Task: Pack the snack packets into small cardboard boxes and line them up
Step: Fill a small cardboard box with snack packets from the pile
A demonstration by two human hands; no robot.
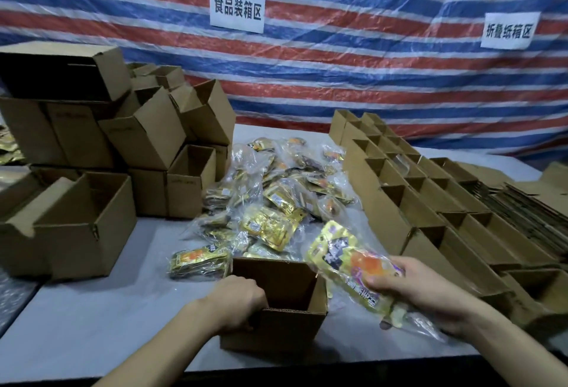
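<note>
Steadying an open box [276, 331] on the surface [92, 325] with the left hand [236, 297] curled over its left wall, while pinching in the right hand [424, 291], just right of the box, a light, slippery, floppy snack packet [335, 251], probably best held by its edges.

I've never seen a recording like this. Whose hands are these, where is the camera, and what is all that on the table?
No machine here: a person wears one camera on the head, looking down at their own hands. The left hand grips the edge of an open cardboard box on the grey table. The right hand holds a yellow snack packet beside it. Behind lies a pile of packets, stacked empty boxes to the left, lined-up open boxes to the right.
</note>
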